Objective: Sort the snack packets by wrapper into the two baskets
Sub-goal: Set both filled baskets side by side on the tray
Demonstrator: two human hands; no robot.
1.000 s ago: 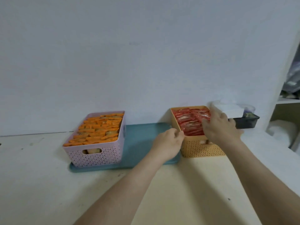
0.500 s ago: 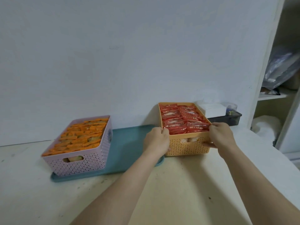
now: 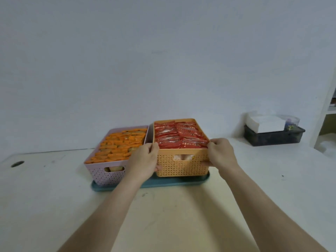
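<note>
An orange basket (image 3: 181, 166) full of red snack packets (image 3: 179, 135) stands on the teal tray (image 3: 163, 182), right beside a pink basket (image 3: 107, 176) full of orange snack packets (image 3: 120, 144). My left hand (image 3: 145, 160) grips the orange basket's front left corner. My right hand (image 3: 221, 154) grips its front right corner, thumb over the rim. The two baskets touch or nearly touch along their sides.
A dark box (image 3: 272, 136) with white paper (image 3: 263, 123) on it sits at the back right by a white shelf unit (image 3: 325, 113). The pale table (image 3: 172, 215) has a cable hole (image 3: 17, 163) at the far left. A wall rises close behind.
Both hands took hold of the orange basket and slid it left onto the tray, up against the pink basket. The dark box now stands far from it.
</note>
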